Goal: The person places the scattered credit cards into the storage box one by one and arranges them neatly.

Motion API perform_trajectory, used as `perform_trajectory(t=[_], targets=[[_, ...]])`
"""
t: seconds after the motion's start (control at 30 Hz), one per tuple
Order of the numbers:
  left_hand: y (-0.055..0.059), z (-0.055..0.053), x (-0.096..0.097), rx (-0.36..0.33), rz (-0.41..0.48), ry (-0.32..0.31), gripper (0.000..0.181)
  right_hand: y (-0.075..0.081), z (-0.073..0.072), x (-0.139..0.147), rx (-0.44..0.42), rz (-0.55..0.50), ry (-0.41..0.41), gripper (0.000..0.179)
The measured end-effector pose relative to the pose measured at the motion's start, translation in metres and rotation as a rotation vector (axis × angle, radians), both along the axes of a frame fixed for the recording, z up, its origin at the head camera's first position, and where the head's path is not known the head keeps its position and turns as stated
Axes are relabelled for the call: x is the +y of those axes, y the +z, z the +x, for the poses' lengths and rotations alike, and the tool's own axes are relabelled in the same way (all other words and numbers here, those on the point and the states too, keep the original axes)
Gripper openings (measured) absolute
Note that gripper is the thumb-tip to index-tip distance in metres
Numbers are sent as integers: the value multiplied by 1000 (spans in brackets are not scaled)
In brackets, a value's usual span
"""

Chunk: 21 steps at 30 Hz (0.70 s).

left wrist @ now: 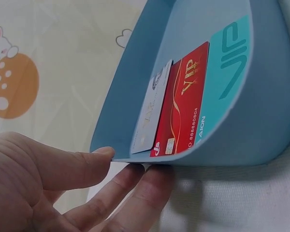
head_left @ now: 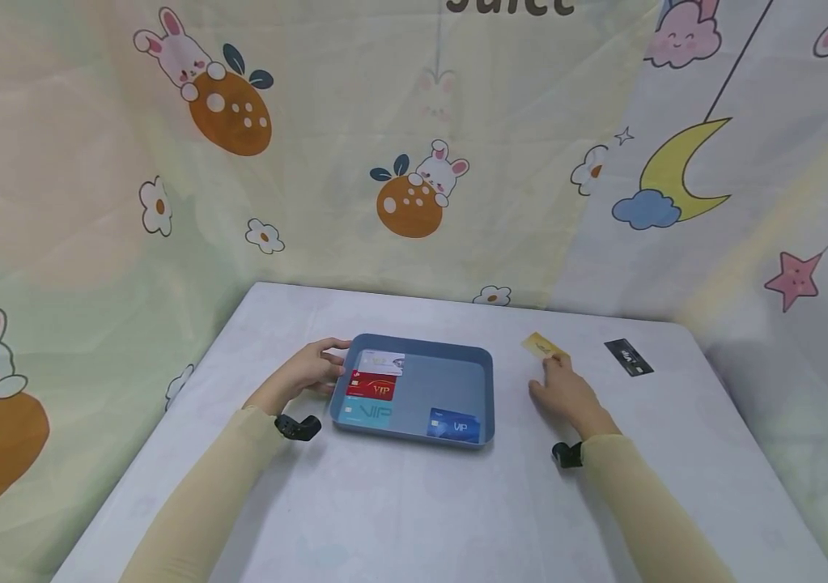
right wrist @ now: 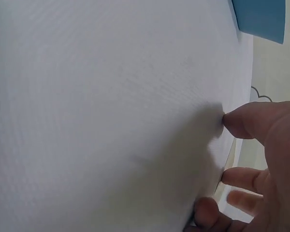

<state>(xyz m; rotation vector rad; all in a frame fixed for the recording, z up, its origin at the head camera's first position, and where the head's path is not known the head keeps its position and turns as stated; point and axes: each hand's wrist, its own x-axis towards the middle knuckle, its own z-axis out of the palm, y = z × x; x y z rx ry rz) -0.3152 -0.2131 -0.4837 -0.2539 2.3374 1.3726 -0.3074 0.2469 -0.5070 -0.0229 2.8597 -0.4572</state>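
Observation:
At the left end of a blue tray, my left hand holds the wall. In the left wrist view its thumb lies at the rim and its fingertips press the outer side. Inside the tray are a white card, a red VIP card, a light-blue VIP card and a dark-blue VIP card. To the tray's right, my right hand touches the near end of a gold card with its fingertips. Its thumb stands apart, tip at the tabletop.
A black card lies on the white-covered table, right of the gold card. Printed curtains with cartoon rabbits and oranges enclose the table at the back and sides. Each wrist wears a small black camera.

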Motion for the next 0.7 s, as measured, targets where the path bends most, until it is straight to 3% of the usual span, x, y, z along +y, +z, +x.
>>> perform_trajectory(t=[0.23, 0.47, 0.7], targets=[[1, 0, 0, -6, 0, 3, 61, 0, 2, 3, 10, 1, -31, 69], [3, 1, 0, 8, -11, 1, 61, 3, 2, 8, 108, 53, 5, 58], [3, 3, 1, 20, 9, -11, 61, 4, 4, 18, 182, 48, -23, 49]])
